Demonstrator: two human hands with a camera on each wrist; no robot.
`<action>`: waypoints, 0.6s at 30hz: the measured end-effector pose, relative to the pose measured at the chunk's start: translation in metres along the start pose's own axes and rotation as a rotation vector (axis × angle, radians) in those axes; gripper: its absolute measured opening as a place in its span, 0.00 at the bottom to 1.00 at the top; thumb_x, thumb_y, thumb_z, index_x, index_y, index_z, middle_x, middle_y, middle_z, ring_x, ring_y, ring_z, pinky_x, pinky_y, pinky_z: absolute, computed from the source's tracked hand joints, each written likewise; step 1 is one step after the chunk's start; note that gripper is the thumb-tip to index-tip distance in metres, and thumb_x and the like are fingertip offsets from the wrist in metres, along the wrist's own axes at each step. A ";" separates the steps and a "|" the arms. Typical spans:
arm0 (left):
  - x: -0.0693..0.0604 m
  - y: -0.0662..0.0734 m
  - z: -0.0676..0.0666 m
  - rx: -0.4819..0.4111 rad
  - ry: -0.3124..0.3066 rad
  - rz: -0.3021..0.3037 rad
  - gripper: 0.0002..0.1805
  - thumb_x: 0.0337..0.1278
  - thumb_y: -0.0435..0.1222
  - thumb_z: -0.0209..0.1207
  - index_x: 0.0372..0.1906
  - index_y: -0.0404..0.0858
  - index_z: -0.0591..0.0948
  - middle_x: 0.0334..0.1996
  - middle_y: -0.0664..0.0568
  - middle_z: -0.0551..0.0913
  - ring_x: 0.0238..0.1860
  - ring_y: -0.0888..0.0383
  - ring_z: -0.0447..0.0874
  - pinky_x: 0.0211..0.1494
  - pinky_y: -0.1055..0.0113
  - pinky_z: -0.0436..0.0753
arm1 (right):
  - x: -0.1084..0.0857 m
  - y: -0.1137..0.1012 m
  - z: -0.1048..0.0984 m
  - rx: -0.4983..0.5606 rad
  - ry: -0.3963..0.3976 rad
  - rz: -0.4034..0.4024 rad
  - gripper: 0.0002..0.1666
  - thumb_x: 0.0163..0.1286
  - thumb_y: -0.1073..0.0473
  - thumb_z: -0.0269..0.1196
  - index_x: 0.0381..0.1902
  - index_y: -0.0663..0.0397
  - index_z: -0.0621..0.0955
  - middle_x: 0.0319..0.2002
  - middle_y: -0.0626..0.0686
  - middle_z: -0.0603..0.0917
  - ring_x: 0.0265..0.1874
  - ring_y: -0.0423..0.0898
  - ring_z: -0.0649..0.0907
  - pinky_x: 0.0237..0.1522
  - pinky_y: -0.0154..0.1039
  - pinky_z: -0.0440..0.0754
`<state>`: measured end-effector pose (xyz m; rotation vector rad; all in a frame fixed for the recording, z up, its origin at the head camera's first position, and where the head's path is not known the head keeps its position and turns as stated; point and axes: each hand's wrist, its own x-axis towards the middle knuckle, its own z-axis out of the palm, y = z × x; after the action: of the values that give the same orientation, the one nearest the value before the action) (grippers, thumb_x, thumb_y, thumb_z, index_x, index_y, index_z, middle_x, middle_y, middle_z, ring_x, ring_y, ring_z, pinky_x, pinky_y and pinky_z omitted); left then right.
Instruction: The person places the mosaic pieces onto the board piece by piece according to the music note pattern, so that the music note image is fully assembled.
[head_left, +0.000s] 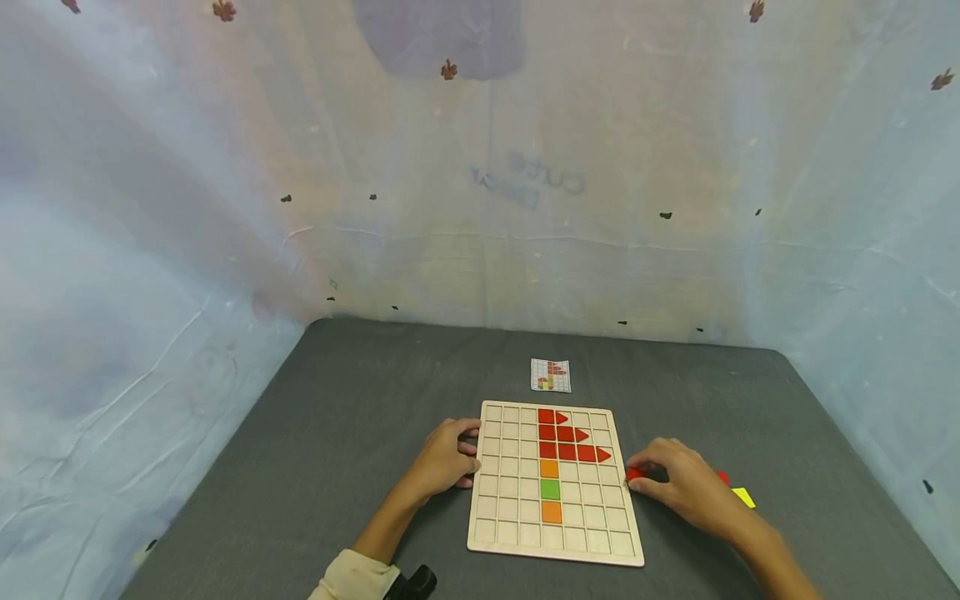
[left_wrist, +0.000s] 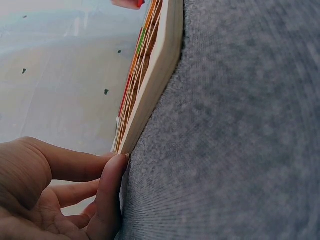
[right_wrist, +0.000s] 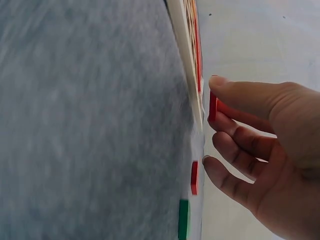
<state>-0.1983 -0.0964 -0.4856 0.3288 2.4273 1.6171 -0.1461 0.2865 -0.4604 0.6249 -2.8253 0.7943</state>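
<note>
A wooden grid board (head_left: 510, 508) lies on the dark cloth, with red squares and red pointed pieces (head_left: 567, 452) in its upper rows. Below them run an orange, a green (head_left: 550, 489) and an orange (head_left: 551, 512) square in one column. My left hand (head_left: 442, 460) touches the board's left edge; in the left wrist view thumb and fingers of that hand (left_wrist: 65, 190) meet at the board's edge (left_wrist: 157, 75). Beside the board's right edge, my right hand (head_left: 690, 487) pinches a red piece (head_left: 636, 474), seen edge-on between thumb and finger as a red piece (right_wrist: 213, 106) in the right wrist view.
A small printed card (head_left: 551, 376) lies beyond the board. Right of the board, a yellow piece (head_left: 744, 497) and a red piece (head_left: 723, 477) lie near my right wrist. The right wrist view shows a green piece (right_wrist: 183, 220) and another red piece (right_wrist: 194, 178).
</note>
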 end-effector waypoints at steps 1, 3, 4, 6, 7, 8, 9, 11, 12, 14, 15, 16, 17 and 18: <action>0.000 0.000 0.000 -0.001 0.000 -0.001 0.36 0.53 0.20 0.66 0.71 0.29 0.76 0.58 0.39 0.76 0.49 0.49 0.81 0.29 0.60 0.90 | 0.001 -0.002 0.000 0.004 -0.015 0.006 0.12 0.63 0.53 0.78 0.43 0.45 0.90 0.38 0.34 0.82 0.39 0.34 0.78 0.40 0.37 0.81; 0.000 0.001 0.000 -0.003 0.000 -0.002 0.36 0.54 0.21 0.66 0.71 0.29 0.76 0.58 0.39 0.76 0.49 0.49 0.81 0.30 0.60 0.90 | 0.003 -0.006 0.001 0.015 -0.041 0.006 0.11 0.64 0.52 0.77 0.44 0.43 0.89 0.39 0.35 0.83 0.40 0.35 0.78 0.41 0.38 0.81; 0.000 0.001 0.000 -0.005 -0.001 -0.003 0.36 0.54 0.21 0.66 0.71 0.29 0.76 0.58 0.39 0.76 0.49 0.49 0.81 0.30 0.60 0.90 | 0.004 -0.007 0.002 0.020 -0.055 0.006 0.11 0.65 0.51 0.77 0.44 0.43 0.89 0.40 0.35 0.83 0.41 0.36 0.78 0.42 0.39 0.81; 0.000 0.001 0.000 -0.006 0.001 -0.005 0.36 0.53 0.21 0.66 0.71 0.29 0.76 0.58 0.39 0.76 0.49 0.49 0.81 0.29 0.60 0.90 | 0.005 -0.011 0.004 0.027 -0.079 0.001 0.11 0.66 0.50 0.76 0.44 0.42 0.89 0.41 0.35 0.83 0.42 0.36 0.79 0.43 0.40 0.82; 0.000 0.001 0.000 -0.004 0.002 -0.005 0.36 0.53 0.21 0.66 0.71 0.29 0.76 0.58 0.39 0.76 0.49 0.49 0.81 0.29 0.60 0.90 | 0.006 -0.013 0.005 0.032 -0.093 0.003 0.11 0.66 0.50 0.76 0.45 0.42 0.89 0.42 0.35 0.84 0.43 0.37 0.79 0.44 0.41 0.82; -0.001 0.001 0.000 -0.003 0.003 -0.006 0.36 0.53 0.21 0.66 0.71 0.29 0.76 0.58 0.39 0.76 0.49 0.49 0.81 0.29 0.60 0.90 | 0.007 -0.014 0.005 0.039 -0.107 0.007 0.12 0.67 0.50 0.76 0.45 0.42 0.89 0.42 0.36 0.84 0.43 0.37 0.79 0.45 0.41 0.82; -0.001 0.001 0.000 -0.003 0.004 -0.005 0.36 0.53 0.20 0.66 0.71 0.29 0.76 0.58 0.39 0.76 0.49 0.49 0.81 0.29 0.60 0.90 | 0.008 -0.016 0.006 0.044 -0.120 0.011 0.12 0.67 0.49 0.76 0.46 0.43 0.89 0.43 0.36 0.84 0.43 0.37 0.79 0.46 0.41 0.83; 0.000 0.001 0.001 0.001 0.008 -0.005 0.36 0.53 0.20 0.66 0.71 0.29 0.76 0.58 0.39 0.76 0.49 0.49 0.81 0.29 0.61 0.90 | 0.010 -0.020 0.008 0.058 -0.146 0.020 0.13 0.68 0.49 0.75 0.47 0.44 0.88 0.45 0.37 0.84 0.45 0.38 0.79 0.47 0.42 0.83; 0.000 0.001 0.000 0.005 0.009 -0.007 0.36 0.53 0.20 0.66 0.71 0.29 0.76 0.58 0.39 0.76 0.49 0.49 0.81 0.29 0.61 0.90 | 0.010 -0.022 0.008 0.067 -0.157 0.021 0.13 0.69 0.48 0.74 0.48 0.44 0.88 0.46 0.38 0.84 0.46 0.38 0.79 0.47 0.42 0.83; 0.000 0.002 0.000 0.006 0.010 -0.008 0.36 0.53 0.20 0.66 0.71 0.29 0.76 0.58 0.39 0.76 0.49 0.49 0.81 0.29 0.61 0.90 | 0.011 -0.026 0.010 0.074 -0.163 0.012 0.13 0.70 0.48 0.74 0.48 0.44 0.88 0.47 0.39 0.84 0.47 0.39 0.79 0.49 0.42 0.84; 0.000 0.002 0.000 0.006 0.010 -0.008 0.36 0.53 0.20 0.66 0.71 0.28 0.76 0.58 0.39 0.76 0.49 0.49 0.81 0.29 0.61 0.90 | 0.011 -0.027 0.011 0.077 -0.167 0.006 0.12 0.70 0.48 0.73 0.48 0.43 0.88 0.48 0.39 0.84 0.47 0.39 0.79 0.49 0.42 0.84; -0.001 0.002 0.000 0.008 0.010 -0.010 0.36 0.53 0.20 0.66 0.71 0.28 0.76 0.58 0.39 0.76 0.49 0.49 0.81 0.29 0.61 0.90 | 0.012 -0.029 0.012 0.079 -0.167 -0.002 0.12 0.70 0.48 0.73 0.48 0.43 0.88 0.48 0.39 0.84 0.48 0.39 0.79 0.49 0.42 0.84; -0.001 0.002 0.000 0.005 0.009 -0.009 0.36 0.53 0.20 0.66 0.71 0.28 0.76 0.58 0.39 0.76 0.49 0.49 0.81 0.29 0.61 0.90 | 0.012 -0.031 0.013 0.080 -0.167 -0.011 0.11 0.70 0.48 0.73 0.47 0.43 0.88 0.48 0.38 0.84 0.48 0.39 0.79 0.49 0.41 0.84; -0.001 0.003 0.000 0.003 0.008 -0.009 0.36 0.53 0.20 0.66 0.71 0.28 0.75 0.58 0.39 0.76 0.49 0.49 0.81 0.29 0.60 0.90 | 0.012 -0.033 0.014 0.078 -0.166 -0.021 0.11 0.70 0.48 0.73 0.47 0.42 0.88 0.47 0.39 0.83 0.47 0.39 0.79 0.49 0.41 0.84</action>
<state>-0.1973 -0.0953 -0.4834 0.3118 2.4335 1.6143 -0.1434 0.2493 -0.4541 0.7644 -2.9416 0.8923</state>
